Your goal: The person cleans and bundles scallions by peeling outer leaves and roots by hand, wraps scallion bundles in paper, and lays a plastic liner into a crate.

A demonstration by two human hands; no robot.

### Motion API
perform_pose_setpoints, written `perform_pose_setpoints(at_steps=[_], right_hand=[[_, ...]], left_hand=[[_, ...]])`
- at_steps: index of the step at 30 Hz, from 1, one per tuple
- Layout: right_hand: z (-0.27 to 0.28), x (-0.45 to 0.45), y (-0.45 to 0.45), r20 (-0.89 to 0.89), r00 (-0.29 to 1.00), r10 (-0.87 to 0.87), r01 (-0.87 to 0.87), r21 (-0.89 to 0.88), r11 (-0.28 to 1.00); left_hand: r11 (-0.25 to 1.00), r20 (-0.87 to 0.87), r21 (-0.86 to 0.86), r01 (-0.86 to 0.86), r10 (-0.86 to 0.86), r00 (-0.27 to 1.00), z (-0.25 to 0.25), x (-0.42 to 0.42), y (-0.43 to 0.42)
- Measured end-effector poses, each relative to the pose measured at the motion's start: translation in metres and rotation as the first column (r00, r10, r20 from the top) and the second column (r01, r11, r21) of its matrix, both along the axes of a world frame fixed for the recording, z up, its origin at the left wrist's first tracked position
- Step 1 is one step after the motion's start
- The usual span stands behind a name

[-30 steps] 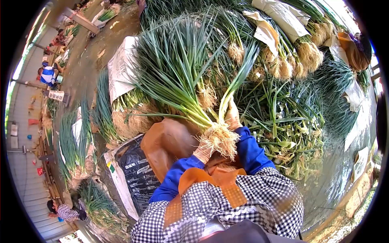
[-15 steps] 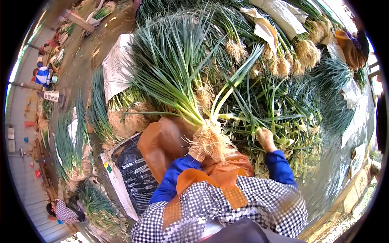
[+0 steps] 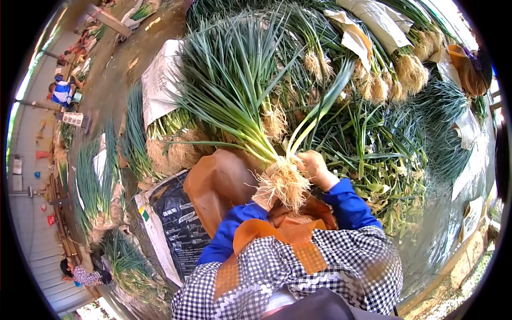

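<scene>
1. Two bare hands work at one bunch of green-leaved stalks (image 3: 266, 146) with pale, tangled roots; the bunch is in the middle, in front of the person's body, its roots toward the near side and its leaves fanned toward the far left.
2. Left grip (image 3: 264, 199) is clamped on the root end from below, partly hidden by the hanging roots; right grip (image 3: 310, 166) has its fingers bent close against the right side of the pale stems, just above the roots; whether it is pinched tight I cannot tell.
3. Orange-brown apron (image 3: 210, 184) covers the knee below and left of the bunch; black printed bag (image 3: 181, 224) lies left of the knee; white sack (image 3: 161, 85) lies farther off to the left, over another rooted bundle (image 3: 173, 154).
4. Loose leaves and trimmings (image 3: 384, 186) are heaped to the right of the right grip; more rooted bundles (image 3: 410, 73) lie at the far right, beside pale sacking (image 3: 376, 24); wet floor (image 3: 426, 234) shows at the near right.
5. Two other people are at the left, one far (image 3: 63, 92), one near (image 3: 85, 276), both well apart from the bunch.
</scene>
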State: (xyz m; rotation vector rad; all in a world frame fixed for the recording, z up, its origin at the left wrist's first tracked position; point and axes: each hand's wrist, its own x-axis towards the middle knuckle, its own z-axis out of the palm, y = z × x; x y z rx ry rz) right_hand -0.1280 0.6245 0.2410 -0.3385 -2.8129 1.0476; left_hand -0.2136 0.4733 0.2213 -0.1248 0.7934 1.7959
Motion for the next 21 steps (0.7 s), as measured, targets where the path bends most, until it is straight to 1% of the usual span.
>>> perform_pose_setpoints(at_steps=[1,2,3,4,5,6,7,8,9,10,11,12,13,14,16,17,18,19,20,21], right_hand=[[0.016,0.005,0.002,0.027,0.994,0.102,-0.104,0.096,0.990],[0.033,0.017,0.004,0.063,0.964,0.259,-0.265,0.145,0.953],[0.037,0.035,0.000,0.247,0.910,0.333,-0.391,0.244,0.887],[0.047,0.057,0.004,0.090,0.908,0.409,-0.418,0.141,0.897],[0.061,0.072,0.014,0.386,0.857,0.342,-0.374,0.009,0.927],[0.057,0.076,0.030,0.747,0.639,0.185,-0.394,0.112,0.912],[0.061,0.081,0.050,0.875,0.483,-0.036,-0.290,0.199,0.936],[0.066,0.083,0.065,0.865,0.464,-0.192,-0.310,0.361,0.880],[0.055,0.075,0.071,0.724,0.660,-0.200,-0.144,0.384,0.912],[0.043,0.068,0.074,0.544,0.811,-0.218,0.013,0.354,0.935],[0.065,0.050,0.059,0.250,0.951,-0.182,0.141,0.174,0.975],[0.088,0.025,0.040,-0.082,0.975,-0.206,0.203,-0.044,0.978],[0.089,0.005,0.035,0.011,0.989,-0.147,0.145,0.093,0.985],[0.087,-0.012,0.033,0.112,0.989,-0.100,0.073,0.220,0.973],[0.066,-0.041,0.038,0.360,0.933,0.005,-0.110,0.271,0.956],[0.067,-0.056,0.037,0.585,0.808,0.071,-0.273,0.266,0.924],[0.070,-0.061,0.035,0.653,0.754,0.080,-0.297,0.229,0.927],[0.056,-0.056,0.038,0.470,0.869,0.156,-0.284,0.215,0.935],[0.052,-0.050,0.037,0.263,0.940,0.218,-0.273,0.195,0.942],[0.049,-0.043,0.034,0.224,0.960,0.165,-0.175,0.027,0.984]], left_hand=[[1.000,0.003,-0.003,-0.007,0.007,1.000,-0.002,0.001,0.000],[1.000,-0.007,-0.004,-0.007,0.007,1.000,-0.002,0.002,-0.002],[1.000,-0.012,-0.005,-0.013,0.013,1.000,-0.003,0.002,-0.001],[1.000,-0.023,-0.002,-0.017,0.017,1.000,-0.004,0.001,0.001],[1.000,-0.041,-0.001,-0.024,0.024,0.999,-0.005,0.000,0.002],[0.999,-0.058,0.001,-0.033,0.033,0.998,-0.004,0.001,0.003],[0.999,-0.085,0.002,-0.035,0.035,0.996,-0.004,0.002,0.004],[0.999,-0.126,-0.002,-0.033,0.032,0.992,-0.003,0.003,0.004],[0.999,-0.147,-0.006,-0.032,0.031,0.989,-0.002,0.004,0.007],[0.999,-0.175,-0.010,-0.045,0.043,0.984,-0.001,0.007,0.009],[0.999,-0.163,-0.032,-0.011,0.006,0.987,0.000,0.008,0.009],[0.998,-0.150,-0.052,0.023,-0.030,0.988,0.002,0.009,0.008],[0.997,-0.177,-0.071,-0.014,0.002,0.984,0.007,0.012,0.012],[0.992,-0.344,-0.128,0.016,-0.060,0.937,0.007,0.008,0.012],[0.993,-0.366,-0.119,0.002,-0.046,0.930,0.015,0.013,0.017],[0.985,-0.510,-0.164,0.050,-0.128,0.851,0.019,0.009,0.016],[0.980,-0.514,-0.195,0.038,-0.135,0.847,0.017,0.012,0.015],[0.968,-0.539,-0.235,0.082,-0.200,0.818,0.007,0.009,0.013],[0.952,-0.558,-0.278,0.125,-0.266,0.786,0.005,0.006,0.012],[0.978,-0.375,-0.191,0.080,-0.148,0.915,0.002,0.009,0.010]])
